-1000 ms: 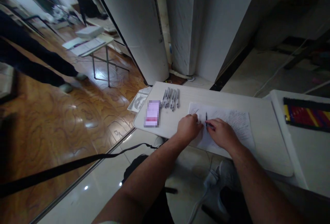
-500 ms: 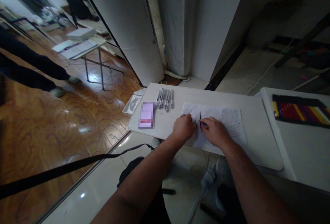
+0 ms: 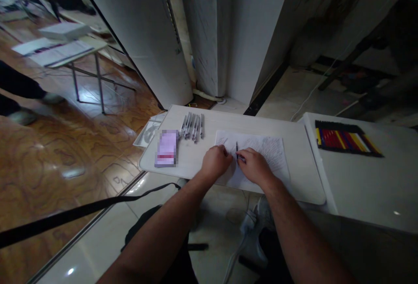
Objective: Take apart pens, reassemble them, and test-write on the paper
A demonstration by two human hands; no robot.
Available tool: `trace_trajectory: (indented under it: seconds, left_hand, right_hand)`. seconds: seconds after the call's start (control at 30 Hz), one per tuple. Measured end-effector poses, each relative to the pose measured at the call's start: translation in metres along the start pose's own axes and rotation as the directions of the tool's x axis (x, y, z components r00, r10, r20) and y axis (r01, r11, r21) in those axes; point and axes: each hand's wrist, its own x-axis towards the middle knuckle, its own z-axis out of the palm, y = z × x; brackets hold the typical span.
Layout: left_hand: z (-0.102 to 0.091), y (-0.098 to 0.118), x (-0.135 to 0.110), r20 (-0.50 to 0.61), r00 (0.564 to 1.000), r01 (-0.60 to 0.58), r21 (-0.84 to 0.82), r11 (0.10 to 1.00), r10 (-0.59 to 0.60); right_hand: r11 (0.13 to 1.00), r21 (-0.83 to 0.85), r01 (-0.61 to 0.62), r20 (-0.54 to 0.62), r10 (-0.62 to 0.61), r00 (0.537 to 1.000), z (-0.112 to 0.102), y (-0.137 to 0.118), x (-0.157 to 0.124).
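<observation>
A sheet of paper (image 3: pixel 277 155), covered in part with rows of pen scribble, lies on a small white table (image 3: pixel 298 188). Over its left part is my left hand (image 3: pixel 215 162), its fingers curled together; what they hold, if anything, is hidden. Close beside it, slightly apart, my right hand (image 3: pixel 254 165) pinches a thin dark pen (image 3: pixel 237 148) that points away from me. Several clear pens (image 3: pixel 192 126) lie side by side left of the paper. A phone with a blurred pinkish screen (image 3: pixel 167 148) rests near the table's left end.
On a white surface at right lies a black tray of coloured sticks (image 3: pixel 348 139). A folding table (image 3: pixel 98 49) with papers and a box stands at far left, near a person's legs (image 3: pixel 19 86). A black strap (image 3: pixel 98 205) crosses the lower left; a power strip (image 3: pixel 248 222) is below.
The whole view has swung to the right, so the table and its things appear farther left. Both hands stay over the paper in nearly the same pose, the pen still in my right hand.
</observation>
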Motion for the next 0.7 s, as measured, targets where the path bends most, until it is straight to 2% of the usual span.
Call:
trace_trajectory:
  seconds: [0.13, 0.23, 0.37, 0.7]
  left_hand:
    - [-0.008, -0.004, 0.004, -0.080, 0.997, 0.011, -0.069, 0.998, -0.017]
    - [-0.014, -0.009, 0.008, -0.132, 0.988, 0.062, -0.145, 0.988, -0.081]
    - [-0.017, -0.014, 0.011, -0.100, 0.983, 0.130, -0.226, 0.965, -0.156]
    - [-0.005, -0.021, 0.016, 0.036, 0.989, 0.145, -0.465, 0.873, -0.145]
  right_hand:
    - [1.000, 0.002, 0.000, 0.004, 0.000, 1.000, -0.001, -0.001, 0.000]
    - [1.000, -0.003, -0.006, 0.015, 0.006, 1.000, -0.002, -0.002, 0.000]
    - [1.000, -0.004, -0.014, 0.010, 0.014, 1.000, -0.002, -0.002, 0.000]
    - [1.000, 0.006, 0.004, 0.000, -0.004, 1.000, -0.001, 0.000, 0.000]
